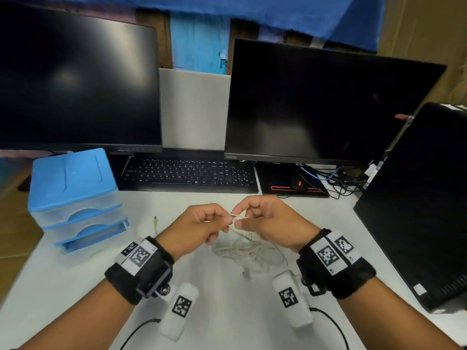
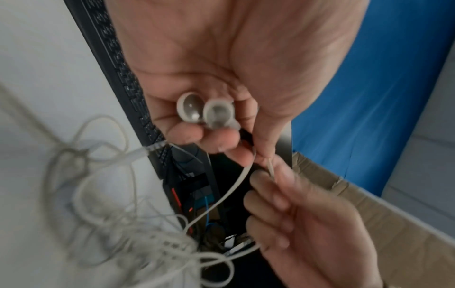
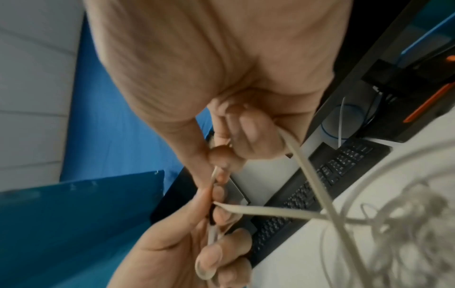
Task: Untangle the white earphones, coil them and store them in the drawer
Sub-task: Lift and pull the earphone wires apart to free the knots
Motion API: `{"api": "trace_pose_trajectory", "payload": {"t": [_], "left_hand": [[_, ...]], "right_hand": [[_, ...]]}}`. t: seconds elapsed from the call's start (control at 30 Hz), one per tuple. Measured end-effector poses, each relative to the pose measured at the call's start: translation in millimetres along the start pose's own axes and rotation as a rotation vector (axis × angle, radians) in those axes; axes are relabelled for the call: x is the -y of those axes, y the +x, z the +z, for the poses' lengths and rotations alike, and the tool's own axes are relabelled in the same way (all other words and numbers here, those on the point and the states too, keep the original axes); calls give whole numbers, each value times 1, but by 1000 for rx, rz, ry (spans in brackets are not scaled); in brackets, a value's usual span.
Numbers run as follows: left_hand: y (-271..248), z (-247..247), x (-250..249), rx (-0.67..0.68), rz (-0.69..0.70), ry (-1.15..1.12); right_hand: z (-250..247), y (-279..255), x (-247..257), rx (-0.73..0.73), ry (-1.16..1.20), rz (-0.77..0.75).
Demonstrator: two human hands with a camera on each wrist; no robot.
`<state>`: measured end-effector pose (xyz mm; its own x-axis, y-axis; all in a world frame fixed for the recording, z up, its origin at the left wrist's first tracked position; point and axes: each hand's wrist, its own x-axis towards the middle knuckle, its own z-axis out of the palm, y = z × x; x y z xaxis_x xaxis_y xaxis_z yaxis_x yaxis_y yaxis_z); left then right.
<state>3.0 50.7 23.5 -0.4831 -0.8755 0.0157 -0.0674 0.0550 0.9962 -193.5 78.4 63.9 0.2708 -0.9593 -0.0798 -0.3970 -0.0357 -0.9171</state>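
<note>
The white earphones lie as a tangled heap (image 1: 249,250) on the white desk (image 1: 227,311), with their jack (image 1: 155,219) loose to the left. Just above the heap, my left hand (image 1: 225,218) and right hand (image 1: 240,218) meet, each pinching a strand of the cable. In the left wrist view, both earbuds (image 2: 204,111) sit in the curled fingers of my left hand (image 2: 246,154). My right hand (image 3: 221,165) grips the cable (image 3: 270,211), which runs down to the tangle (image 3: 406,224). The blue drawer unit (image 1: 75,198) stands at the left, its bottom drawer (image 1: 93,239) pulled slightly out.
A black keyboard (image 1: 187,174) and a mouse on its pad (image 1: 293,184) lie behind my hands, under two dark monitors (image 1: 316,104). A black computer case (image 1: 424,198) stands at the right. Loose cables (image 1: 336,178) trail at the back right.
</note>
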Motion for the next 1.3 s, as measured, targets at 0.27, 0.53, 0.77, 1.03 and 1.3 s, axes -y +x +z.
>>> {"api": "trace_pose_trajectory", "payload": {"t": [0.27,0.53,0.77,1.03,1.3], "left_hand": [[-6,-22,-27,-10,46,-148],[-10,-22,-36,-50,74,-213],[6,-12,5,-528,53,167],[20,42,16,7,-158,585],[50,70,28,69,-228,983]], "right_hand": [[-7,-6,20,-113,45,-56],[-10,-1,23,-189,-24,-91],[-23,9,5,-303,-39,0],[-38,31,-31,-393,-62,243],[-21,-5,-38,-333,-414,49]]}}
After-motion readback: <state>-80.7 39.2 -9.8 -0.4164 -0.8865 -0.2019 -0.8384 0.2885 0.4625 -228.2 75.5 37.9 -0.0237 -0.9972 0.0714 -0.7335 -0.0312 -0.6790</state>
